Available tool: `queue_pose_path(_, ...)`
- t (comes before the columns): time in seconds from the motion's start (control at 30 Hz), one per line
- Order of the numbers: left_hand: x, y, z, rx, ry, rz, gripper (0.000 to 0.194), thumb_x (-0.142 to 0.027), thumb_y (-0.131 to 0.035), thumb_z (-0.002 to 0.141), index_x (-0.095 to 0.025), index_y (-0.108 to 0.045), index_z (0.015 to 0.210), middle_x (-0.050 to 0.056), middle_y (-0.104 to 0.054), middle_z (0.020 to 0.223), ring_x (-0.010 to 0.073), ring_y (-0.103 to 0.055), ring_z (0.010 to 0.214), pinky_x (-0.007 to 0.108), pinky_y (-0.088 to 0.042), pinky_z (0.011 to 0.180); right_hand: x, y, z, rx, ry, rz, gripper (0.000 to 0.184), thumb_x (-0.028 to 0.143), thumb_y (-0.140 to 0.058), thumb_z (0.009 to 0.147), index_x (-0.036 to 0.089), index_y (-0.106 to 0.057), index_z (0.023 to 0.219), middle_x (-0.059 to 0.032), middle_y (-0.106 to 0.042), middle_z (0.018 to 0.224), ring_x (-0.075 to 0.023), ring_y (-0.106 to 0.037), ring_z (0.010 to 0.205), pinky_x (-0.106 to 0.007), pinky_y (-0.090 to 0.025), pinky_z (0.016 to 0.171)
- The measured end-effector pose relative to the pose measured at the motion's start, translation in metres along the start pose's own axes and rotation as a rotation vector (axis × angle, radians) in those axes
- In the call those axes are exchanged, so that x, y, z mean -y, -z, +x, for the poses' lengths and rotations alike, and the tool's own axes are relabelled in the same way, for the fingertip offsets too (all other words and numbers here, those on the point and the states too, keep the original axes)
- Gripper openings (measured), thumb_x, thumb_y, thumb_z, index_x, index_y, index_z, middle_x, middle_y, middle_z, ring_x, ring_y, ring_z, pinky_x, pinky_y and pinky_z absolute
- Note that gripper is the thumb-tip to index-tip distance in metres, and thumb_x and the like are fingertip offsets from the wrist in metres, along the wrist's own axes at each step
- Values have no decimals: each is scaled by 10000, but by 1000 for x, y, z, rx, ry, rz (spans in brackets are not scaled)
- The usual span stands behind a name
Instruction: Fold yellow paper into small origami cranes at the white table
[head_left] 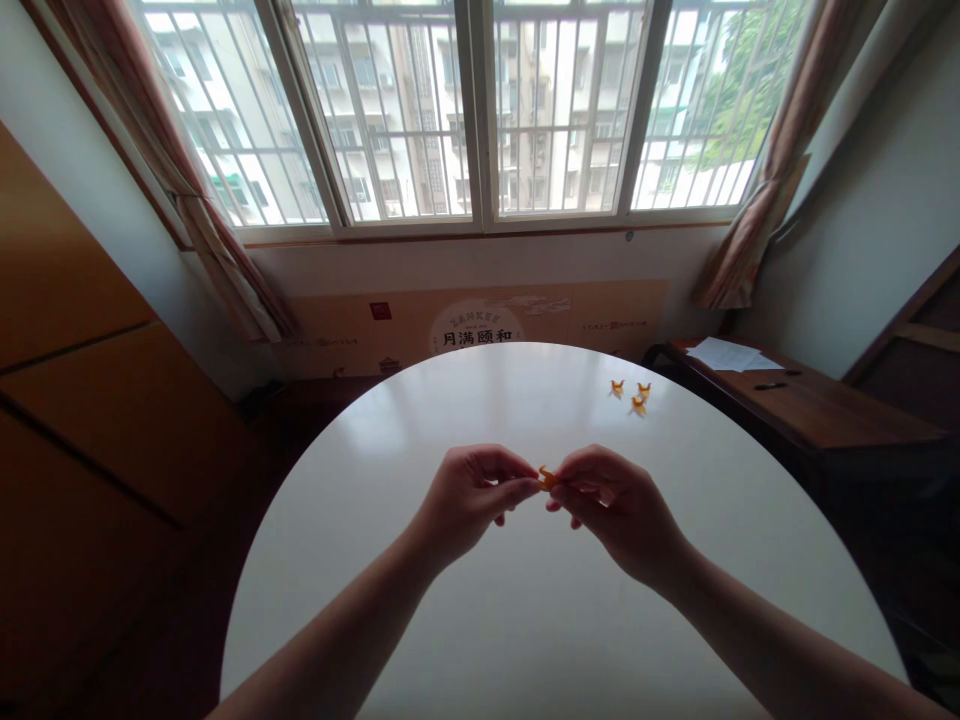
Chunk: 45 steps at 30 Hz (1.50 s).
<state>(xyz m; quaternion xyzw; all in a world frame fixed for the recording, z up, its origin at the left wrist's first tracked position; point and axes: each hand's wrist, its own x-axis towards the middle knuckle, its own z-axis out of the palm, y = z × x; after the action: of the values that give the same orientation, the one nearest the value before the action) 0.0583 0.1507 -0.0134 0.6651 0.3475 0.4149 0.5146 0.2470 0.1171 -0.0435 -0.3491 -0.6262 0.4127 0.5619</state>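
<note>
A small orange bird-shaped piece (548, 479) with an upturned, curved tip is held between both hands, above the middle of the white round table (480, 620). My left hand (480, 490) pinches its left side between thumb and forefinger. On the other side, my right hand (609, 500) grips it with thumb and fingertips, hiding part of it. Three similar orange pieces stand together near the table's far right: one on the left (616, 387), another (643, 389) beside it, and a third (638, 404) slightly nearer. Whether they are folded paper or plastic I cannot tell.
Beyond the table, a printed cardboard panel (480, 320) leans below the barred window (480, 120). A brown wooden side table (810, 405) at right bears white papers (731, 354) and a dark pen-like object (770, 386). An orange-brown cabinet (67, 350) stands at left.
</note>
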Motion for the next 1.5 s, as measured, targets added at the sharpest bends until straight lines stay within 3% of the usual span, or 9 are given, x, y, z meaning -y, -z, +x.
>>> queue_pose_path(0.23,-3,-2,-1,-8,-23,121,178,-301,-723,769,-124,-717,746,12,-637,597,74,-496,471,168,-418,413,-3,0,1,3,-46,0,188,351,-730,845,208,-616,889,-31,-713,787,-196,-724,698,-244,-523,505)
queue_pose_path(0.37,-2,-1,-1,-20,-106,249,138,-266,-691,799,-137,-727,766,26,-671,665,76,-514,482,179,-437,439,-2,0,2,7,-81,17,215,379,-741,828,209,-628,893,-39,-725,806,-194,-721,697,-243,-518,498)
queue_pose_path(0.77,0,-1,-2,15,-228,497,82,-207,-688,819,-160,-744,784,46,-723,731,132,-618,633,209,-487,571,0,1,4,110,-208,-67,188,353,-703,818,168,-679,839,-76,-735,789,-196,-672,721,-253,-471,532)
queue_pose_path(1.0,-5,-5,-4,38,-191,521,101,-184,-655,807,-162,-731,745,26,-705,676,119,-600,595,192,-460,533,1,-2,3,81,-185,-119,86,250,-660,792,171,-675,765,-28,-659,689,-148,-574,620,-237,-423,510)
queue_pose_path(1.23,-8,-7,-8,137,-145,516,109,-69,-599,671,-150,-672,666,-2,-643,649,89,-550,551,171,-427,498,7,-2,-2,169,-121,-338,82,126,-625,740,180,-687,732,9,-628,636,-126,-529,588,-230,-408,530)
queue_pose_path(1.4,-5,-8,-8,198,-30,389,84,-80,-577,664,-137,-638,656,-25,-581,606,62,-487,517,149,-362,451,13,-3,-3,231,-187,-273,92,115,-602,727,168,-677,715,11,-612,633,-115,-494,590,-229,-385,532)
queue_pose_path(1.5,-8,2,-3,203,39,284,59,-97,-571,660,-136,-606,633,-33,-543,577,57,-457,498,145,-345,422,14,0,0,229,-238,-189,78,115,-598,712,166,-653,690,9,-618,629,-112,-509,587,-221,-383,526)
